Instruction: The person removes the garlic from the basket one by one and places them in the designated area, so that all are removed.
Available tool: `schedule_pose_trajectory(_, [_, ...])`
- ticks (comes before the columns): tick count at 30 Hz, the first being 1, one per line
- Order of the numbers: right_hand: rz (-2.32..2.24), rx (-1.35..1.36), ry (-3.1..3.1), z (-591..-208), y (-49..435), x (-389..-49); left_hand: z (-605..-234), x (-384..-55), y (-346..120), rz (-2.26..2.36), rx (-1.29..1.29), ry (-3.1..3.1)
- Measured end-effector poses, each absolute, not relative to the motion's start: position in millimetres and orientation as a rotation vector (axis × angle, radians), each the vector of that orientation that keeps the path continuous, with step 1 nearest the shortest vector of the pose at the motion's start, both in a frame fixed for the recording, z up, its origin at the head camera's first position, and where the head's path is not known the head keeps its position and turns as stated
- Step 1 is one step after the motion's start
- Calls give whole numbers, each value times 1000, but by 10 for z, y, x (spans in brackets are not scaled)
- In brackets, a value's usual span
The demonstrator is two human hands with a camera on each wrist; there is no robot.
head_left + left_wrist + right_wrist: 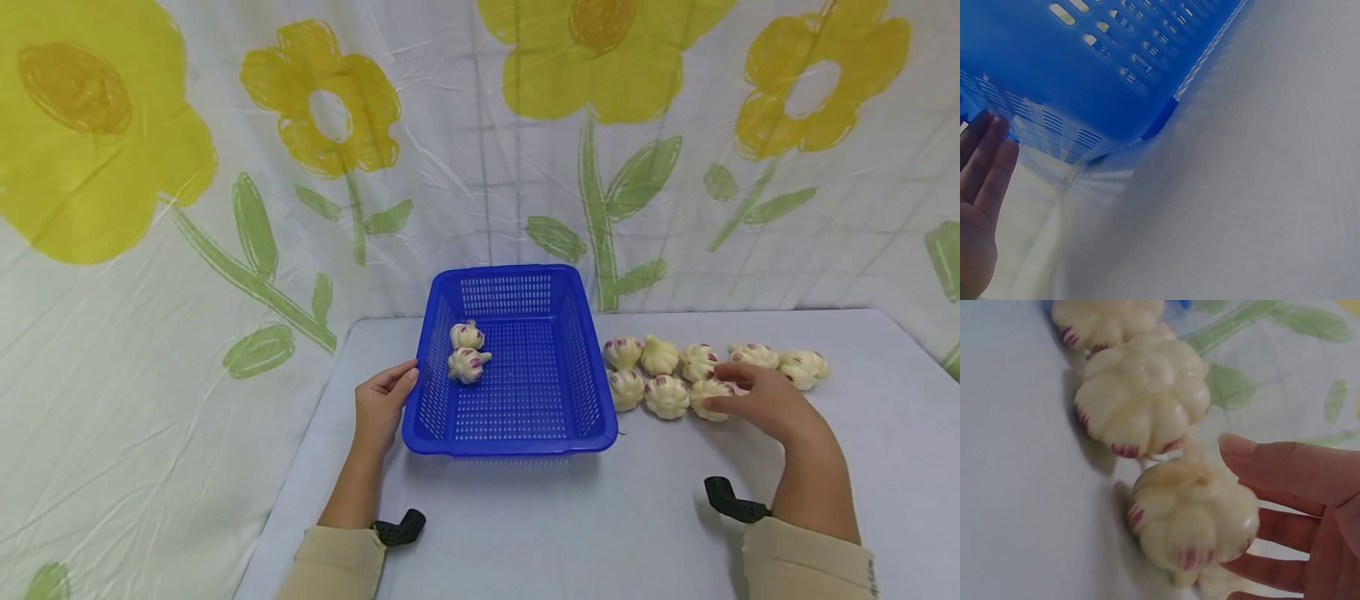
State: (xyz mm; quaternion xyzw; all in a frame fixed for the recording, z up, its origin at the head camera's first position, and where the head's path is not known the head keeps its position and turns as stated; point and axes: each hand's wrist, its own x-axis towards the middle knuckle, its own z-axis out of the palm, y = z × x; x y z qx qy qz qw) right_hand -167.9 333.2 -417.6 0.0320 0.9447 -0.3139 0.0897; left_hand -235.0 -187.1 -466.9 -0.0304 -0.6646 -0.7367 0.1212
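Note:
A blue plastic basket (517, 446) stands mid-table with two garlic bulbs (467, 365) inside, near its left wall. At the basket's left rim is my left hand (381, 408); the left wrist view shows its fingers (991, 169) straight along the outer side. My right hand (776, 404) reaches over the right end of the front row of garlic. Its spread thumb and fingers stand around a cream garlic bulb (1194, 515) with purple streaks, the thumb tip just off its top edge. That bulb sits on the table beside another bulb (1141, 394).
Right of the basket, several garlic bulbs (666, 397) lie in two rows on the white tabletop (525, 533). The back row extends farther right, to a bulb (802, 369) at its end. A white curtain (442, 192) with yellow flowers hangs behind the table.

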Motion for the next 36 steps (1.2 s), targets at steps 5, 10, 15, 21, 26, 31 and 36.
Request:
schedule_pose_trajectory(5, [-924,90,2847,-4034,3257,-1672,-4713,-2366,-1867,-2120,-88,-1931])
schedule_pose_trajectory(10, [-923,38,2901,-3925,3151,-1693,-4725,-2362,-1845,-2105,-101,-1925])
schedule_pose_trajectory(15, [-918,-6,2913,-3814,2951,-1781,-4711,-2355,-1834,-2104,-104,-1914])
schedule_pose_trajectory(21, [-905,-97,2926,-3597,2597,-1930,-4691,-2348,-1842,-2090,-87,-1924])
schedule_pose_trajectory(26, [-917,-217,2939,-3427,2305,-2012,-4693,-2348,-1843,-2104,-96,-1916])
schedule_pose_trajectory(31, [-907,-332,2935,-3316,2005,-2108,-4703,-2357,-1842,-2108,-123,-1896])
schedule_pose_trajectory(36, [-896,-456,2923,-3263,1668,-2185,-4708,-2354,-1855,-2102,-126,-1904])
